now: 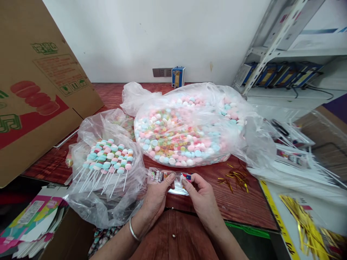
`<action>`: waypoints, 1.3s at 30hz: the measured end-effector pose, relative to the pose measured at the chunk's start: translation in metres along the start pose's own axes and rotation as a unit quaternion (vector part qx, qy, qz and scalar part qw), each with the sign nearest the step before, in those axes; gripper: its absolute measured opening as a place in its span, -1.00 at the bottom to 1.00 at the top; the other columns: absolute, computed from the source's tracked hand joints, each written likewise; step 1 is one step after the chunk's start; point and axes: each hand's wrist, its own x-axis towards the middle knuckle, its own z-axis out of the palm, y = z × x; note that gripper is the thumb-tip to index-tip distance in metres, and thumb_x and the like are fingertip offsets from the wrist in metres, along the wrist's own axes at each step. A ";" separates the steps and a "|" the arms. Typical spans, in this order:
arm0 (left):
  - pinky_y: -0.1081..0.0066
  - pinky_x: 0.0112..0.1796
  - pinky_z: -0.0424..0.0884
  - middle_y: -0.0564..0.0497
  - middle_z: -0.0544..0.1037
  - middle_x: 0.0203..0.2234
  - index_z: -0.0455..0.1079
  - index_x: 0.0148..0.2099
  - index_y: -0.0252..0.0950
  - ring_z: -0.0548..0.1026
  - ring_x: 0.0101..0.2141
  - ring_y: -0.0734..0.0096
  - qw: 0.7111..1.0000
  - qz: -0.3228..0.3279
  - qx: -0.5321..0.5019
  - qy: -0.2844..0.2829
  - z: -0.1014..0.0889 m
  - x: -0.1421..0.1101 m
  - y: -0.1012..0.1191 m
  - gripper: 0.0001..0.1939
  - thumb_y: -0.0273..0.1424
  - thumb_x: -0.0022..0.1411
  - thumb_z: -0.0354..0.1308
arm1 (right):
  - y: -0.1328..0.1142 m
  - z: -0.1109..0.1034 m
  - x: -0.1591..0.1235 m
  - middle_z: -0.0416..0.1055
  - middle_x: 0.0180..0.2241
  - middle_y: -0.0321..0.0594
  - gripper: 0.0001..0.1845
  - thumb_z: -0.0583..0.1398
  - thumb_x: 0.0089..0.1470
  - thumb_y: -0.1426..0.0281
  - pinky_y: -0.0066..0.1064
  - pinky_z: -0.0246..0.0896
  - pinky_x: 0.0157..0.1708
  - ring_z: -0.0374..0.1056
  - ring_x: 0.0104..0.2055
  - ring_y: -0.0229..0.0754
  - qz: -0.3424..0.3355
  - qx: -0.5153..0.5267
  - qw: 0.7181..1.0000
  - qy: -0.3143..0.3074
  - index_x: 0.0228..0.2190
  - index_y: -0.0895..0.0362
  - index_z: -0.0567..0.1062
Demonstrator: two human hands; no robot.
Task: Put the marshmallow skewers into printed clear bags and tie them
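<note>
My left hand point(156, 196) and my right hand point(201, 195) meet over the front of the red wooden table point(233, 202). Together they pinch a small clear printed plastic bag point(168, 178) by its edges, thumbs and forefingers closed on it. A silver bangle circles my left wrist. To the left, several candy skewers on white sticks point(108, 160) lie in an open plastic bag. Behind the hands sits a big clear bag of loose pastel candies point(184, 133).
A large cardboard box point(35, 94) leans at the left. Gold twist ties point(235, 178) lie scattered right of the hands, more point(306, 220) at the lower right. Clear bags and scissors point(287, 137) lie at the right below a metal shelf. Printed cartons point(29, 220) are stacked at lower left.
</note>
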 end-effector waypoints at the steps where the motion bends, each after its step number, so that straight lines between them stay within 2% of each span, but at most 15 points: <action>1: 0.47 -0.38 0.30 0.15 0.39 -0.58 0.34 -0.46 -0.30 0.32 -0.51 0.54 1.000 0.003 0.011 0.005 -0.002 0.001 0.002 -0.68 -0.33 -0.08 0.46 | 0.001 0.002 0.000 0.32 -0.50 -0.33 -0.67 0.26 0.11 0.17 -0.43 0.14 -0.35 0.19 -0.39 -0.21 -0.007 -0.019 1.000 0.001 -0.54 0.09 0.36; 4: 0.48 -0.43 0.26 0.17 0.36 -0.60 0.33 -0.49 -0.30 0.28 -0.54 0.56 0.999 0.013 0.019 0.029 -0.008 0.002 0.003 -0.62 -0.27 -0.14 0.49 | 0.005 0.008 -0.001 0.29 -0.52 -0.33 -0.65 0.23 0.12 0.16 -0.42 0.11 -0.36 0.17 -0.40 -0.21 -0.021 -0.059 0.998 0.005 -0.56 0.09 0.33; 8: 0.50 -0.45 0.25 0.17 0.39 -0.56 0.35 -0.44 -0.29 0.29 -0.54 0.58 0.998 0.005 -0.020 0.056 -0.013 0.000 -0.002 -0.61 -0.30 -0.19 0.51 | 0.007 0.014 -0.005 0.17 -0.57 -0.38 -0.58 0.20 0.14 0.14 -0.43 0.01 -0.41 0.08 -0.44 -0.24 -0.029 -0.079 0.996 0.007 -0.61 0.08 0.25; 15: 0.49 -0.37 0.34 0.12 0.46 -0.50 0.42 -0.40 -0.33 0.37 -0.46 0.55 0.996 -0.050 -0.066 -0.019 -0.014 -0.012 -0.008 -0.66 -0.36 -0.14 0.51 | 0.005 0.005 -0.019 0.16 -0.57 -0.38 -0.58 0.14 0.21 0.15 -0.42 -0.04 -0.44 0.06 -0.47 -0.25 -0.040 -0.103 0.994 0.000 -0.60 0.09 0.30; 20: 0.54 -0.44 0.30 0.16 0.39 -0.60 0.39 -0.47 -0.34 0.31 -0.53 0.60 0.998 -0.038 -0.052 -0.028 -0.013 -0.014 -0.009 -0.65 -0.33 -0.15 0.51 | 0.002 0.003 -0.019 0.30 -0.49 -0.34 -0.67 0.18 0.19 0.16 -0.42 0.11 -0.35 0.19 -0.40 -0.22 -0.018 -0.025 1.000 -0.009 -0.51 0.09 0.35; 23: 0.55 -0.46 0.29 0.13 0.42 -0.55 0.42 -0.43 -0.37 0.32 -0.52 0.61 0.998 -0.046 -0.035 -0.039 -0.011 -0.012 -0.010 -0.67 -0.34 -0.12 0.50 | 0.001 0.001 -0.015 0.26 -0.53 -0.35 -0.64 0.21 0.16 0.18 -0.42 0.10 -0.39 0.16 -0.43 -0.23 -0.037 -0.062 0.997 0.021 -0.57 0.09 0.32; 25: 0.56 -0.47 0.30 0.13 0.41 -0.55 0.41 -0.43 -0.37 0.31 -0.54 0.63 0.995 -0.066 -0.064 -0.033 -0.011 -0.008 -0.012 -0.67 -0.36 -0.12 0.51 | 0.001 -0.002 -0.014 0.26 -0.56 -0.36 -0.64 0.23 0.14 0.19 -0.42 0.10 -0.41 0.17 -0.45 -0.23 -0.052 -0.096 0.993 0.033 -0.58 0.09 0.33; 28: 0.56 -0.49 0.30 0.15 0.40 -0.58 0.38 -0.43 -0.37 0.30 -0.57 0.64 0.984 -0.106 -0.145 -0.004 -0.010 0.000 -0.017 -0.64 -0.38 -0.15 0.53 | 0.001 -0.006 -0.016 0.37 -0.45 -0.31 -0.80 0.26 0.12 0.23 -0.40 0.20 -0.34 0.29 -0.37 -0.19 -0.077 -0.098 0.990 0.069 -0.40 0.10 0.44; 31: 0.55 -0.49 0.32 0.13 0.39 -0.60 0.38 -0.44 -0.37 0.31 -0.57 0.62 0.977 -0.128 -0.173 0.001 -0.010 0.005 -0.022 -0.62 -0.33 -0.14 0.52 | -0.002 -0.009 -0.020 0.42 -0.26 -0.24 -0.74 0.26 0.14 0.29 -0.36 0.28 -0.24 0.36 -0.23 -0.15 -0.136 -0.117 0.980 0.088 -0.12 0.07 0.44; 35: 0.51 -0.48 0.32 0.11 0.40 -0.60 0.39 -0.45 -0.38 0.31 -0.55 0.58 0.979 -0.120 -0.162 -0.011 -0.010 0.006 -0.027 -0.63 -0.29 -0.10 0.50 | -0.008 -0.008 -0.021 0.38 -0.23 -0.25 -0.75 0.25 0.18 0.33 -0.33 0.28 -0.17 0.34 -0.23 -0.17 -0.218 -0.159 0.961 0.054 -0.08 0.03 0.45; 39: 0.50 -0.45 0.33 0.07 0.45 -0.53 0.45 -0.39 -0.38 0.34 -0.51 0.56 0.981 -0.115 -0.156 -0.011 -0.012 0.005 -0.028 -0.67 -0.32 -0.09 0.50 | -0.012 -0.004 -0.019 0.38 -0.22 -0.24 -0.73 0.25 0.19 0.32 -0.32 0.30 -0.19 0.33 -0.23 -0.17 -0.210 -0.167 0.962 0.055 -0.06 0.03 0.42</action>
